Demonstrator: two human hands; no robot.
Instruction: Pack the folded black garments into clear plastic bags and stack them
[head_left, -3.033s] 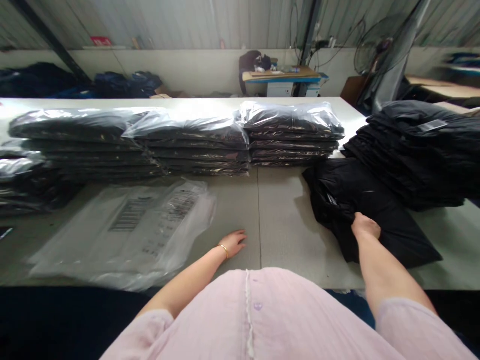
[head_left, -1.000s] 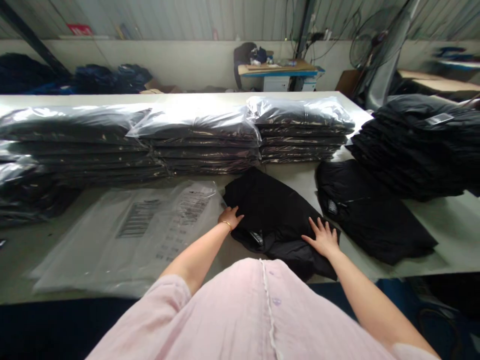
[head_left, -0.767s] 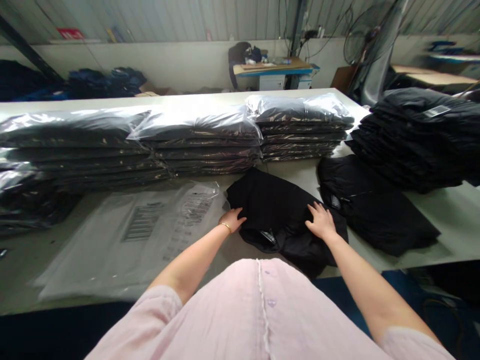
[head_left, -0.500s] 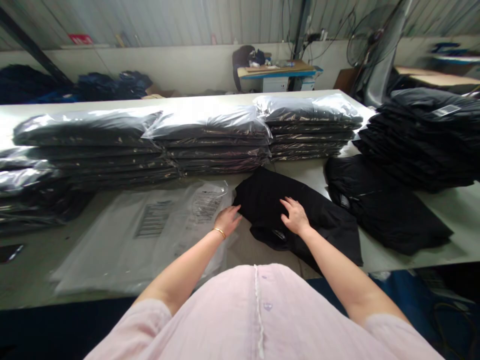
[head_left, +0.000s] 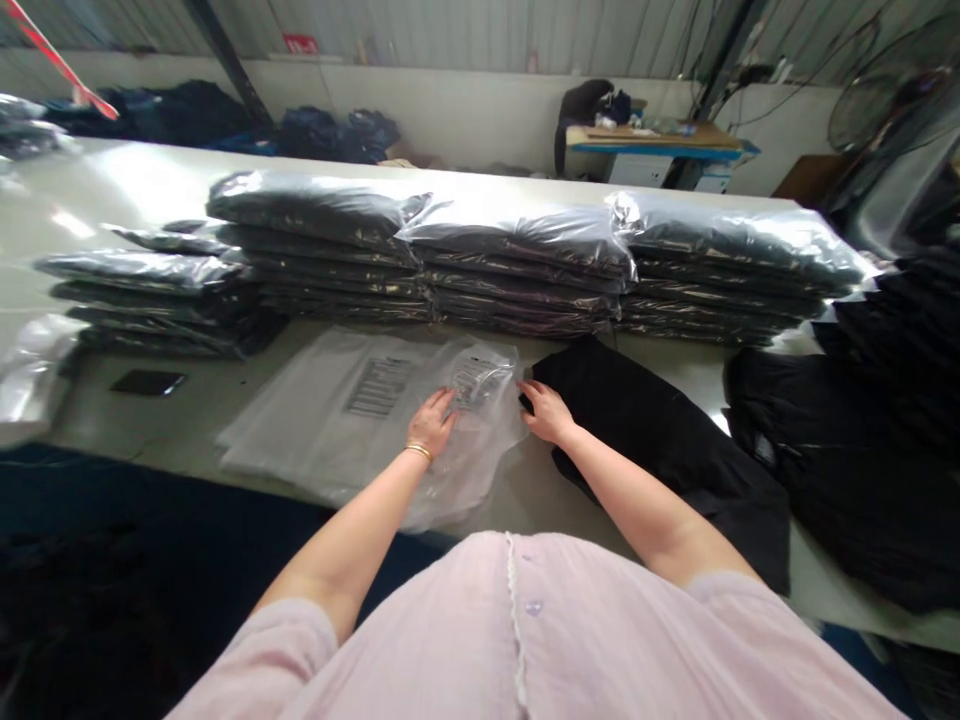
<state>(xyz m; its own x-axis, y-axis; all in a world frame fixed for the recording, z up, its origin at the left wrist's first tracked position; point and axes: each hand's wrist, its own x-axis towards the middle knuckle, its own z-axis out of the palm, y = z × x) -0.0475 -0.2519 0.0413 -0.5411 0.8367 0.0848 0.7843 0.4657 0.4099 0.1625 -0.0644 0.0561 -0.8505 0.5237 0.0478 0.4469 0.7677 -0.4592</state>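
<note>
Clear printed plastic bags [head_left: 330, 420] lie flat in a layered pile on the table before me. My left hand [head_left: 431, 425], a gold bangle at its wrist, rests on the top bag with its fingers stretched out. To the right lies a folded black garment [head_left: 660, 430]. My right hand [head_left: 547, 412] is at the garment's left end, beside the right edge of the bags. Its fingers are apart and point left; whether the fingertips touch the bag's edge I cannot tell.
Stacks of bagged dark garments [head_left: 517, 270] line the table behind the bags, with a lower stack [head_left: 157, 290] at left. A phone [head_left: 148, 383] lies near that stack. More black garments [head_left: 862, 470] are piled at right. A fan [head_left: 870, 110] stands beyond the table.
The view has swung left. My left hand has moved from the garment's left end onto the bags. My right hand has left the garment's middle for its left end.
</note>
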